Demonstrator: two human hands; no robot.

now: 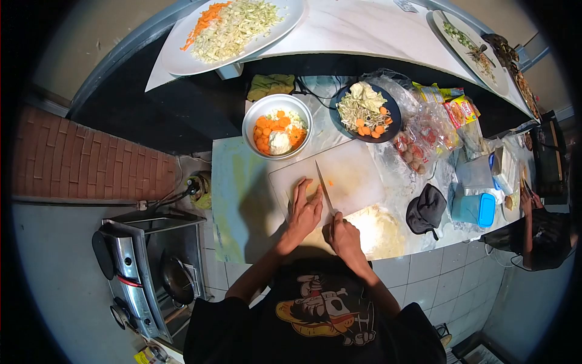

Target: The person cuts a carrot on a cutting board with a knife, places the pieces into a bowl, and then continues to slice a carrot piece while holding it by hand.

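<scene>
My right hand is closed round the handle of a kitchen knife, its blade pointing away from me over the white cutting board. Left of the blade, my left hand rests on the board with fingers stretched out and apart. Whether a small piece lies under its fingertips is hard to make out. A small orange carrot bit sits on the board just right of the blade. Beyond the board stand a metal bowl of carrot slices and pale chopped vegetables, and a dark plate with bean sprouts, carrot slices and cabbage.
Plastic bags of food, a black cap and a blue-lidded container lie to the right. A white platter of shredded vegetables is on the raised counter. A stove stands left; another person is far right.
</scene>
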